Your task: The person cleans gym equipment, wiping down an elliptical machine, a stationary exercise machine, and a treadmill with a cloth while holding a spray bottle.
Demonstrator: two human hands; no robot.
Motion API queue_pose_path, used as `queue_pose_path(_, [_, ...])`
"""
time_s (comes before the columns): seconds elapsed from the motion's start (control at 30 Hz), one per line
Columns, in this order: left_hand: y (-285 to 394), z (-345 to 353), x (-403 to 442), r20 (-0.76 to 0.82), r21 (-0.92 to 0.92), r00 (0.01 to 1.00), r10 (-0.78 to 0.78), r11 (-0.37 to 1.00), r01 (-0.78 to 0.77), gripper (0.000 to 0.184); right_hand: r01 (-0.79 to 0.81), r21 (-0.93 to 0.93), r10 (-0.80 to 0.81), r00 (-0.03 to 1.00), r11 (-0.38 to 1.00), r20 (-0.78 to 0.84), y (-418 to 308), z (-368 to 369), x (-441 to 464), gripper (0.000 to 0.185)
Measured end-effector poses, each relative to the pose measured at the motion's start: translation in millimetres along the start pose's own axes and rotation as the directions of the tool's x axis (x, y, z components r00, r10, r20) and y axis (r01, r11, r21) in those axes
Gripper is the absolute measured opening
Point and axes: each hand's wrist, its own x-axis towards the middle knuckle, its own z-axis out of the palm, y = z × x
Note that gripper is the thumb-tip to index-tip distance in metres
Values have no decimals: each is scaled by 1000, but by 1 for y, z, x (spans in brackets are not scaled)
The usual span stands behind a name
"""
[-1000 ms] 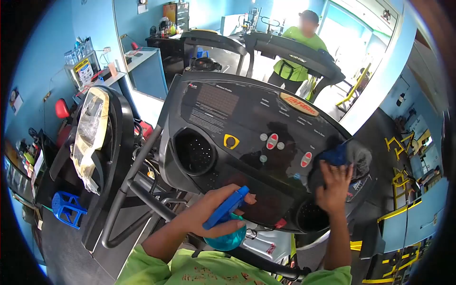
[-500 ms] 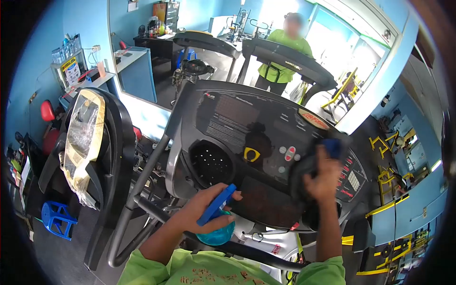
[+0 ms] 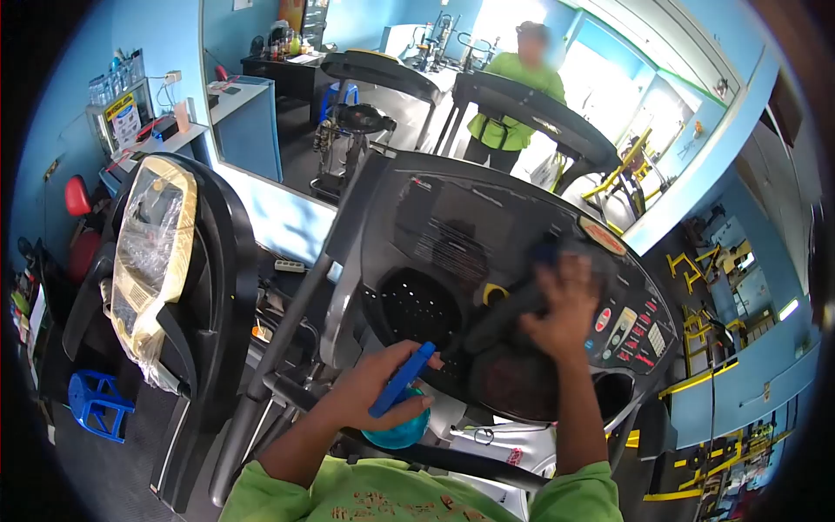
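Note:
My left hand (image 3: 380, 389) is closed round a spray bottle (image 3: 397, 428) with a blue trigger head and a teal body, in front of the treadmill console. My right hand (image 3: 565, 309) lies spread on a dark cloth (image 3: 509, 317), pressing it on the middle of the black console (image 3: 452, 209); motion blurs the cloth. The yellow ring on the console (image 3: 495, 294) shows just left of the cloth. Red and white buttons (image 3: 626, 322) and a keypad are to the right of my right hand. Two round cup holders (image 3: 417, 304) sit low on the console.
Another treadmill console (image 3: 155, 252), partly wrapped in plastic, stands at the left, with a blue stool (image 3: 100, 404) below it. Black handrails (image 3: 287, 322) run beside and below the main console. A large mirror (image 3: 291, 130) behind reflects a person in green. Yellow-framed gym equipment (image 3: 700, 357) stands at the right.
My right hand and the cloth have moved left across the console, from its right end to its middle. The buttons and keypad are uncovered now. My left hand still holds the bottle.

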Motion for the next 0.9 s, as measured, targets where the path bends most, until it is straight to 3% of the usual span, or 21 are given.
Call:
queue_pose_path(0.03, [-1, -4, -5, -21, 14, 1000, -20, 1000, 20, 51, 18, -1, -18, 1000, 1000, -10, 20, 7, 4, 94])
queue_pose_path(0.07, [-5, -10, -10, -50, 11, 999, -10, 1000, 11, 51, -233, -22, 227, 961, 972, -160, 44, 21, 12, 94])
queue_pose_path(0.1, [-11, -15, -17, -70, 59, 997, 27, 998, -23, 51, -468, 0, 447, 843, 884, -298, 41, 17, 27, 94])
queue_pose_path(0.13, [-14, -17, -22, -77, 110, 995, 59, 993, -50, 51, -453, 0, 432, 852, 892, -296, 32, 19, 36, 94])
queue_pose_path(0.2, [-14, -17, -25, -115, 68, 993, 30, 997, -23, 50, -408, -121, 351, 876, 905, -330, -6, 18, 60, 95])
queue_pose_path(0.27, [-15, -17, -24, -124, 17, 992, -6, 1000, 8, 50, -152, -94, 138, 981, 984, -136, -63, 2, 71, 91])
queue_pose_path(0.33, [-17, -18, -22, -111, 68, 994, 18, 998, -11, 49, 203, 52, -201, 978, 978, -53, -95, 7, 69, 88])
queue_pose_path(0.47, [-14, -26, -31, -156, 111, 987, 30, 994, -13, 50, 290, 181, -309, 947, 940, 84, -68, 8, 85, 86])
queue_pose_path(0.53, [-13, -30, -42, -199, 131, 977, 76, 990, -50, 51, -24, 1, 24, 971, 1000, -238, -53, 11, 109, 88])
queue_pose_path(0.63, [-11, -36, -55, -194, 149, 980, -44, 986, 74, 53, -89, -25, 80, 970, 996, -230, -99, 8, 133, 86])
queue_pose_path(0.67, [-12, -36, -56, -194, 152, 980, -43, 986, 73, 53, -42, -15, 40, 988, 999, -148, -120, 3, 136, 86])
queue_pose_path(0.7, [-14, -35, -56, -209, 157, 977, -40, 985, 74, 53, 99, 22, -94, 981, 995, -168, -136, 8, 135, 85])
queue_pose_path(0.8, [-15, -29, -57, -237, 175, 971, -32, 982, 75, 54, 512, 143, -499, 858, 847, -123, -169, 31, 124, 80])
queue_pose_path(0.83, [-14, -30, -57, -269, 193, 963, -25, 978, 79, 55, 507, 136, -492, 861, 851, -129, -164, 27, 126, 80])
queue_pose_path(0.9, [-7, -29, -63, -298, 159, 954, -26, 984, 76, 55, 450, 87, -458, 862, 889, 215, -157, 16, 133, 78])
